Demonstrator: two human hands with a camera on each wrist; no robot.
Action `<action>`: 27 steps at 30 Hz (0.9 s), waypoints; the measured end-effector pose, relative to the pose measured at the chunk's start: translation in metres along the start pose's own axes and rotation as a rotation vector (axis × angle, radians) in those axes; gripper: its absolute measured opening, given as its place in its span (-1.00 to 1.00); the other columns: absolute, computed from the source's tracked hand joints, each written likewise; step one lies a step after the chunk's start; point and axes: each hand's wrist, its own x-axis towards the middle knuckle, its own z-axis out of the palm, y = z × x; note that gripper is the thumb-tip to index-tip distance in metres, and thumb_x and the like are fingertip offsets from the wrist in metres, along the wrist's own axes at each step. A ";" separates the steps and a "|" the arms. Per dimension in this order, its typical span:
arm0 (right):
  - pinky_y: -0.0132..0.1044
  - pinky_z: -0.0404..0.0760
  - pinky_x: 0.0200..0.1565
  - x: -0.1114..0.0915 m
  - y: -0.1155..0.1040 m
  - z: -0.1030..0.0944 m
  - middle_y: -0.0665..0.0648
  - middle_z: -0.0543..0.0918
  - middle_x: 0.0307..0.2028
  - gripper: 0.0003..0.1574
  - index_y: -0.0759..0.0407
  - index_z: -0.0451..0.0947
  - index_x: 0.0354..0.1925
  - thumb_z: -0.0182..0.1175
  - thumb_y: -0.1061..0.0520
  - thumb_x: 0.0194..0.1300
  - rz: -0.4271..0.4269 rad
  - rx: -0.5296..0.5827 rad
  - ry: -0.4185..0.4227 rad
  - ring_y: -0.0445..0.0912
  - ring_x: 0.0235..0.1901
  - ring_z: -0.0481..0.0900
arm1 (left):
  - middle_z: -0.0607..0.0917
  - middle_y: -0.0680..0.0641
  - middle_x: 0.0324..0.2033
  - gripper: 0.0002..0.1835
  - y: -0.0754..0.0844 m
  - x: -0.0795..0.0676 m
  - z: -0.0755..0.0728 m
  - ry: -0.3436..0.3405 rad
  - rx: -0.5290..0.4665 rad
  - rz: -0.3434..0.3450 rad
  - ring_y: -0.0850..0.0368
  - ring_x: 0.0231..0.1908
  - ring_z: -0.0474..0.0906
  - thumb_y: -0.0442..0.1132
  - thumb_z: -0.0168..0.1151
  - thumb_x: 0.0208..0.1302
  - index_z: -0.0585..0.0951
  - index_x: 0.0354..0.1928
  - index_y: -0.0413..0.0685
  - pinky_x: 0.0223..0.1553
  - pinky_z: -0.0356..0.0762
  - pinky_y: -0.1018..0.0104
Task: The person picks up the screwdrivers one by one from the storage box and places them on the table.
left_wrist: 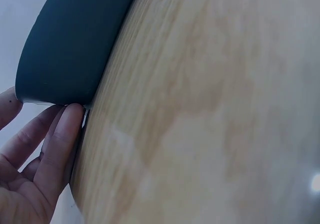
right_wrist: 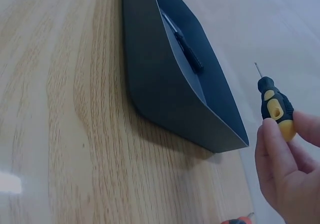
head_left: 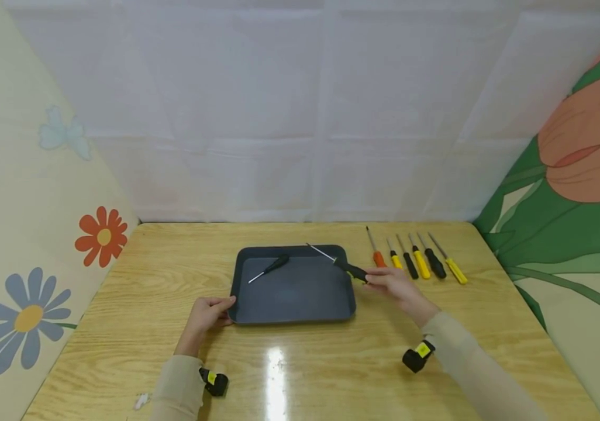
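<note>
A dark grey rectangular tray [head_left: 289, 320] lies on the table, and a black-handled screwdriver [head_left: 269, 269] rests inside it. My left hand [head_left: 208, 314] holds the tray's left side, the thumb at the rim and the other fingers against the outer wall [left_wrist: 70, 48]. Between thumb and fingers, my right hand [head_left: 399, 287] grips a black and yellow screwdriver [right_wrist: 276, 106] by the end of its handle. Its shaft points up and left over the tray's right part, above the tray floor. The right wrist view shows the hand [right_wrist: 285, 169] beyond the tray's corner.
Right of the tray, several screwdrivers lie in a row, from a red-handled one [head_left: 378, 258] to a yellow-handled one [head_left: 456, 271]. A small white scrap [head_left: 142, 401] lies at the wooden table's [head_left: 331, 374] front left. A white cloth wall [head_left: 258, 146] stands behind.
</note>
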 end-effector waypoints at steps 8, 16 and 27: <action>-0.14 0.43 0.08 -0.001 -0.002 -0.011 0.48 0.19 0.18 -0.36 0.62 0.06 0.22 0.04 0.39 0.25 -0.006 0.020 0.041 -0.13 -0.27 0.62 | 0.59 -0.06 -0.59 -0.66 0.000 0.000 0.000 -0.006 -0.003 0.009 0.17 -0.58 0.54 -0.26 0.21 0.19 0.58 -0.21 -0.53 -0.45 0.64 0.27; -0.31 0.54 -0.04 -0.001 -0.002 -0.025 0.27 0.37 0.01 -0.37 0.61 0.09 0.21 0.06 0.37 0.26 -0.010 0.045 0.060 -0.16 -0.28 0.62 | 0.59 -0.06 -0.59 -0.66 0.000 -0.001 0.000 -0.016 -0.007 0.014 0.17 -0.57 0.54 -0.28 0.20 0.20 0.57 -0.20 -0.54 -0.46 0.64 0.28; -0.28 0.46 0.07 -0.004 -0.004 -0.040 0.49 -0.05 0.28 -0.34 0.58 -0.07 0.27 -0.05 0.38 0.31 0.001 0.075 0.096 -0.28 -0.34 0.56 | 0.60 -0.08 -0.58 -0.69 -0.001 -0.001 0.001 0.011 0.012 0.011 0.17 -0.59 0.54 -0.28 0.21 0.18 0.60 -0.23 -0.50 -0.49 0.63 0.32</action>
